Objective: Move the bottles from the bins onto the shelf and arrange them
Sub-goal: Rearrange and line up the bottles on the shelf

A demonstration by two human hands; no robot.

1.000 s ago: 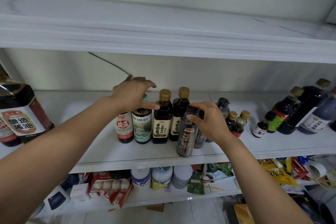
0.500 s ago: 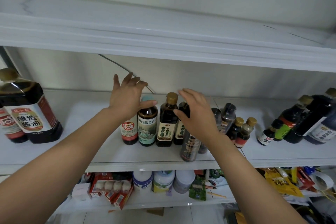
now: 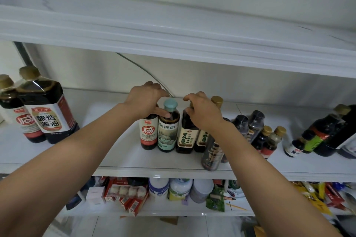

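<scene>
Two bare arms reach up to a white shelf crowded with dark sauce bottles. At the centre, the left hand is cupped over the top of a red-labelled soy sauce bottle, hiding its cap, with the thumb lying against the neck of the teal-capped bottle just beside it at 3 o'clock; the fingers curl closed around the red-labelled bottle's neck. The right hand covers the top of a yellow-labelled organic soy sauce bottle, its fingers bent down over the cap, though whether they actually pinch it cannot be told. Behind that hand a second yellow-labelled bottle with a gold cap stands touching the first. These four stand upright in a tight row, shoulder to shoulder.

Under the right forearm, at 5 o'clock from the row, a clear bottle of dark sauce stands near the shelf's front edge. At 3 o'clock, a pair of small gold-capped bottles stand side by side, with black-topped bottles behind them. Farther right, a cluster of dark bottles leans at the frame's edge. At 9 o'clock, well apart from the row, two large soy sauce jugs stand together. The shelf below holds boxes, white jars and packets.
</scene>
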